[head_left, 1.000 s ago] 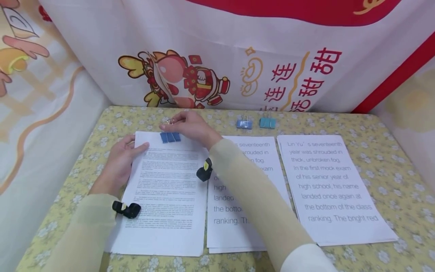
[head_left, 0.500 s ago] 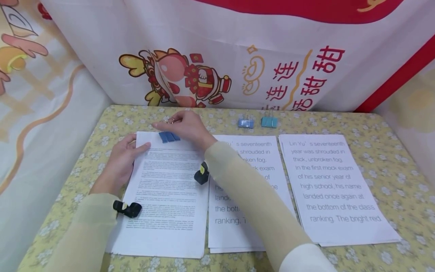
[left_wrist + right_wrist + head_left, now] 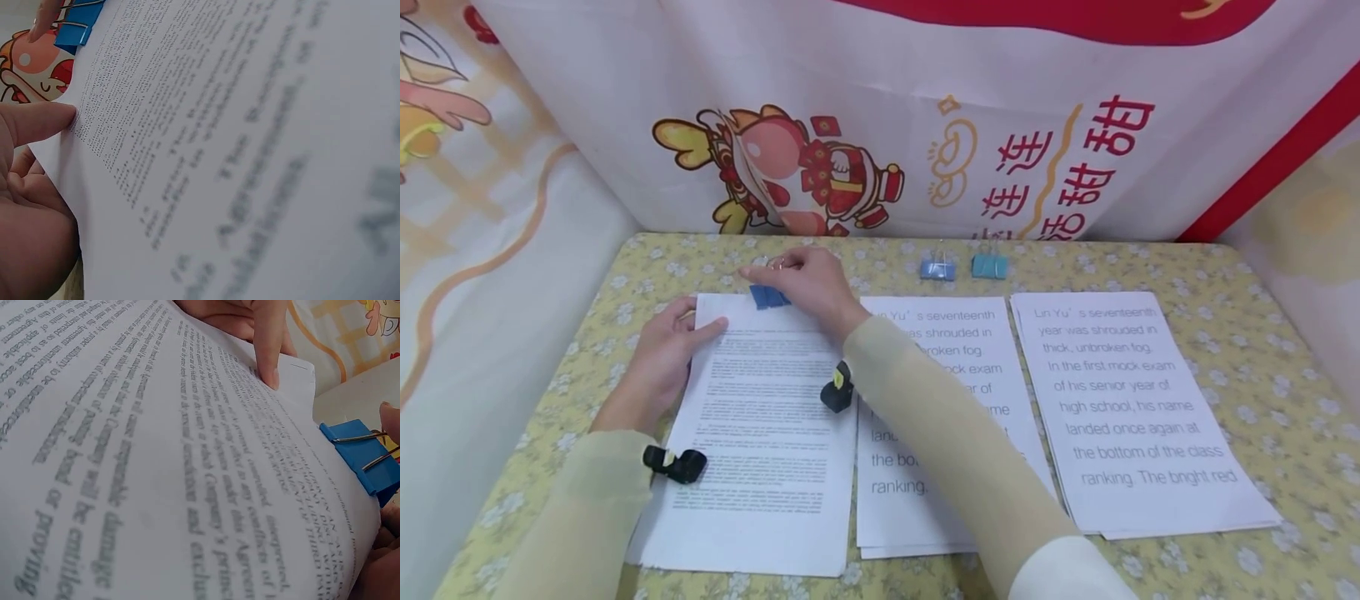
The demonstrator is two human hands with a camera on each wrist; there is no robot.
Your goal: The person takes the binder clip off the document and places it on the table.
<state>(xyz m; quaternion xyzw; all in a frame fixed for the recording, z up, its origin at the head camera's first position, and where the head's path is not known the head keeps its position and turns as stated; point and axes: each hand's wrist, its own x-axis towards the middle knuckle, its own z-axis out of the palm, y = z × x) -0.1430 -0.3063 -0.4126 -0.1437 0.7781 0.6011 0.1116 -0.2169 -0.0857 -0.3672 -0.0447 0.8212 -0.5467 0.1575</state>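
A stack of printed paper (image 3: 760, 537) lies at the left of the table, its far end lifted and bent in the wrist views. My left hand (image 3: 658, 354) pinches its far left edge, thumb on the print and fingers underneath. At the middle of the far edge sits a blue binder clip (image 3: 767, 297). My right hand (image 3: 812, 287) grips this clip by its wire handles, which point away from the page. In the right wrist view the clip's blue body (image 3: 357, 453) overlaps the paper's edge. Part of the clip is hidden behind my right hand in the head view.
Two more stacks lie to the right, a middle one (image 3: 940, 508) partly under my right forearm and a right one (image 3: 1142, 508). Behind them stand a blue binder clip (image 3: 937, 270) and a teal binder clip (image 3: 989, 267). A printed cloth (image 3: 887, 50) hangs along the back.
My right hand and the clip have shifted slightly left and toward the paper's far edge, and the hand covers more of the clip. My left hand keeps its hold on the paper.
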